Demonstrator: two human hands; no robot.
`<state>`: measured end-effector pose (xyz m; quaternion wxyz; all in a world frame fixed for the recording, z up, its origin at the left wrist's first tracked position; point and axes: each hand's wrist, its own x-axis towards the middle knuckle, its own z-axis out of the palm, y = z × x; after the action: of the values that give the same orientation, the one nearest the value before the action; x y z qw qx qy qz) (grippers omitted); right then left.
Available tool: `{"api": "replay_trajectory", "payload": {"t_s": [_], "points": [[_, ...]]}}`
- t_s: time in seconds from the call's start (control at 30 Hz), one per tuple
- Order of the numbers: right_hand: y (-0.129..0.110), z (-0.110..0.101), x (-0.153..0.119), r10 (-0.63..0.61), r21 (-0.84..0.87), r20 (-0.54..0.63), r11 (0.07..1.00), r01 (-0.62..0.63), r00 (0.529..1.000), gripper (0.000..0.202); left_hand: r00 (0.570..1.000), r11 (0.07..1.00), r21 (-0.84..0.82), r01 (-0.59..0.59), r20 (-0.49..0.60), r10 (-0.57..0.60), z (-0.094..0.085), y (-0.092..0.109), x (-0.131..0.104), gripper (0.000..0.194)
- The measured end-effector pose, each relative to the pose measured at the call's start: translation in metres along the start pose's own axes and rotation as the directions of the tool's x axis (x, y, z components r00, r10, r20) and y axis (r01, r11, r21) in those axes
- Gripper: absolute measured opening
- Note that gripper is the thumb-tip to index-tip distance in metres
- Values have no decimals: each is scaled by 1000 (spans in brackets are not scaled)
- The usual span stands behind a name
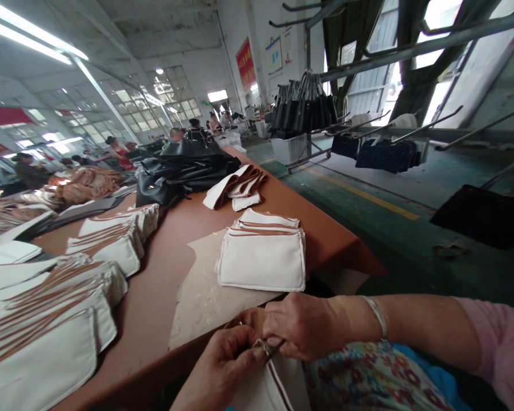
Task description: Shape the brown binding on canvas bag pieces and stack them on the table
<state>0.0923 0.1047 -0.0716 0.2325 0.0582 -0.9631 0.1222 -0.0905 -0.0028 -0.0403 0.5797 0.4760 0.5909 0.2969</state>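
Observation:
My left hand (227,359) is closed, pinching the edge of a white leather-like bag piece (285,379) that hangs over my lap. A dark line runs along that piece's edge. My right hand (300,325) is closed just beside it, around a small pointed metal tool (274,351). The tool's dark tip lies at the pinched edge, close to my left thumb; the rest of it is hidden in the fist, so its kind is unclear. In front of both hands, a stack of white bag pieces (261,260) with brown inner sides sits on the table.
The brown-covered table (163,274) carries rows of white pieces (43,354) at left, a beige sheet (197,314), folded white strips (240,185) and black bags (184,165) farther back. A metal rack (411,57) with hanging black bags (302,111) stands right. People are in the background.

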Motion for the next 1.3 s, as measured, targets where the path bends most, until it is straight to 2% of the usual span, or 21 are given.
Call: {"api": "replay_trajectory", "payload": {"t_s": [0.1,0.17,0.23,0.3,0.33,0.37,0.43,0.5,0.53,0.6,0.7,0.77,0.97,1.07,1.13,1.2,1.3], "points": [[-8,4,0,-72,-240,28,968,76,997,17,1000,1000,-1,-6,-9,6,4,7,1,39],[-11,5,1,-50,-262,59,963,64,997,17,1000,999,-30,-15,-14,15,8,13,1,39],[-11,3,3,85,-101,108,992,-74,990,13,1000,998,-65,-17,-2,17,12,16,1,40],[-5,0,6,258,126,174,951,-282,950,8,999,995,-100,7,47,-3,12,14,1,41],[-1,-3,7,338,262,235,881,-395,911,7,997,993,-109,33,79,-25,11,11,1,41],[3,-5,7,397,399,319,767,-502,861,8,994,991,-115,62,99,-51,10,8,1,41],[11,-8,8,431,618,503,427,-660,749,9,991,986,-128,107,92,-96,6,0,1,42],[17,-9,8,409,711,630,37,-702,660,8,993,982,-154,113,55,-106,3,-5,1,42],[18,-9,7,403,724,649,-68,-686,645,8,994,979,-171,109,39,-104,2,-6,2,42],[20,-9,7,410,737,653,-152,-659,636,8,995,974,-199,104,13,-103,3,-6,3,41],[18,-10,6,437,733,653,-158,-661,619,8,995,970,-229,86,-38,-97,7,-1,4,40],[16,-12,6,467,741,634,-141,-656,616,16,996,975,-214,61,-55,-74,9,4,4,39],[11,-4,5,516,751,564,5,-660,645,35,998,999,-41,5,-62,-8,12,14,2,34],[9,1,6,553,731,537,71,-678,637,27,996,1000,13,1,-85,0,15,17,0,30],[6,2,6,593,706,490,160,-690,639,19,994,999,36,-3,-106,7,18,18,-2,29],[3,2,6,625,703,426,226,-674,654,14,994,999,51,2,-112,3,20,19,-2,28],[-1,3,3,654,732,335,273,-625,678,12,994,999,48,16,-106,-11,20,18,-2,28]]}}
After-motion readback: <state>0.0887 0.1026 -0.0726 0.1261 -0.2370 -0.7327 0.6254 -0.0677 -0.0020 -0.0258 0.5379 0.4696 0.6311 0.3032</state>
